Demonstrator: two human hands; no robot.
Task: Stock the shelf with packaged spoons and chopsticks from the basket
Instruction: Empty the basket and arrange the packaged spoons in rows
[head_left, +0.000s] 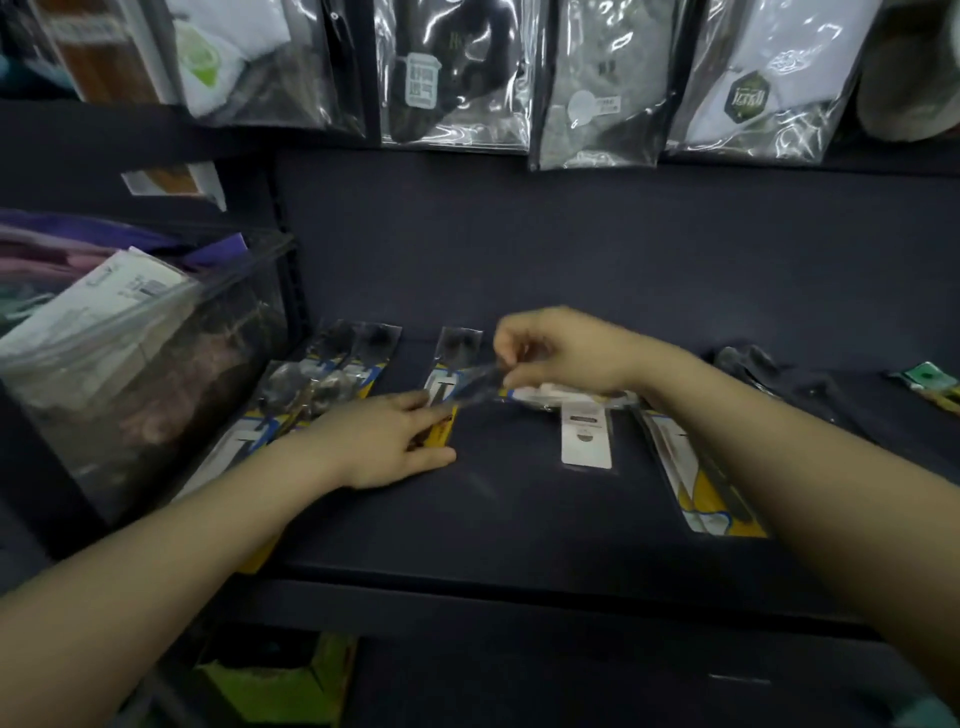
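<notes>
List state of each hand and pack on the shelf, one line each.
left hand: fingers straight, pressing on the yellow pack
right hand: pinches a clear pack, lifted
yellow pack: flat on the shelf
clear pack: held above shelf
white-card pack: flat
right pack: flat

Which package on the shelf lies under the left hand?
The yellow-edged package in the middle, pressed by the left hand; the others lie untouched beside it.
</notes>
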